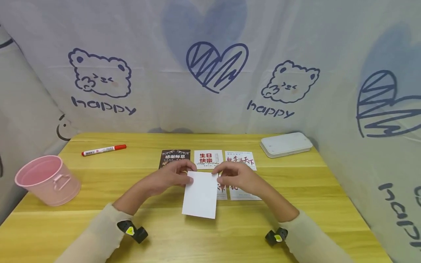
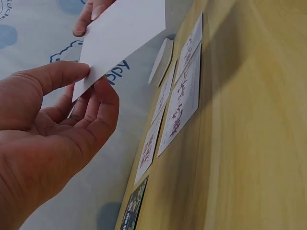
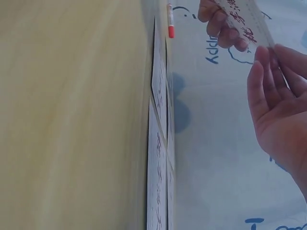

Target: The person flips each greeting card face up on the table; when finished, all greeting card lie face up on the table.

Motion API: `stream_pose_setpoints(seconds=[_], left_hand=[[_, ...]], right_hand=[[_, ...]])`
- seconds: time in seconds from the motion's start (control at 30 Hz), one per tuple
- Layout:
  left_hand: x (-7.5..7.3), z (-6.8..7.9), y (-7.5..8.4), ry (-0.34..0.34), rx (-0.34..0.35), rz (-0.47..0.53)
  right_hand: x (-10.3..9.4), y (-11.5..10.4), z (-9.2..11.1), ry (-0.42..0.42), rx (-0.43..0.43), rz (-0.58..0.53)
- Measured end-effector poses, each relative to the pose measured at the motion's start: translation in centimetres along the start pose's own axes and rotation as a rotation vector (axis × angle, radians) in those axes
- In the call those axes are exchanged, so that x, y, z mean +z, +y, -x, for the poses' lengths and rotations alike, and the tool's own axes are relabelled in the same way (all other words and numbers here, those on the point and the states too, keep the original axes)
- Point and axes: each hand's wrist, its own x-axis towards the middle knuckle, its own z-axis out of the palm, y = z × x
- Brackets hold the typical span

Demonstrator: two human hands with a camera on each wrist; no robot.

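My left hand [image 1: 172, 176] pinches the upper left corner of a white card [image 1: 200, 197] between thumb and fingers. At the upper right corner, my right hand [image 1: 240, 178] pinches the same card. The card is held tilted above the table with its blank side up; the right wrist view shows red Chinese writing on its other face [image 3: 241, 19]. Behind it lie a black card [image 1: 174, 155], a white birthday card [image 1: 208, 157] and a white card with red script [image 1: 241, 159]. Two more red-script cards, partly hidden, lie nearer: one [image 1: 222, 195] behind the held card, another [image 1: 245, 194] by my right hand.
On the wooden table [image 1: 158, 233], a pink bucket [image 1: 49, 182] stands at the left. A red-capped marker [image 1: 103, 150] lies at the back left. The back right holds a white case [image 1: 286, 144]. A printed cloth [image 1: 158, 91] hangs behind the table.
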Motion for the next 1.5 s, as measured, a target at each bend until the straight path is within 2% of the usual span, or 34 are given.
stream_pose_setpoints(seconds=[0.23,0.33,0.47,0.6,0.73,0.87,0.93,1.03,1.2,1.27,1.37,1.5], left_hand=[[0.9,-0.7,-0.6,-0.027,-0.012,-0.017],[1.5,-1.0,-0.5,-0.021,0.019,-0.036],[1.8,-0.8,0.2,0.049,0.065,-0.089],[1.1,0.1,1.5,0.129,0.099,-0.065],[0.6,0.7,2.4,0.167,0.158,-0.022],[0.6,0.9,2.6,0.179,0.164,-0.044],[0.7,0.9,2.6,0.183,0.164,-0.062],[0.9,0.8,2.4,0.226,0.167,-0.072],[1.4,0.5,2.3,0.384,0.188,-0.022],[2.0,0.4,2.2,0.422,0.209,-0.005],[3.2,0.4,2.2,0.396,0.233,-0.026],[4.9,0.5,2.2,0.286,0.243,-0.087]], right_hand=[[0.0,-0.1,0.3,0.017,-0.031,-0.036],[0.3,-0.4,0.5,0.031,-0.039,-0.092],[0.1,-0.9,0.7,0.102,-0.025,-0.097],[-0.6,-1.2,0.7,0.207,0.047,-0.046],[-1.6,-1.3,0.7,0.279,0.109,-0.016],[-2.1,-1.1,0.7,0.314,0.141,-0.027],[-2.2,-1.0,0.7,0.313,0.153,-0.036],[-2.0,-0.8,0.5,0.298,0.161,-0.026],[-1.2,-0.6,0.0,0.249,0.126,0.104],[-0.7,-0.7,-0.1,0.244,0.093,0.155],[0.3,-1.1,-0.2,0.229,0.027,0.178],[1.6,-1.9,-0.1,0.151,-0.057,0.181]])
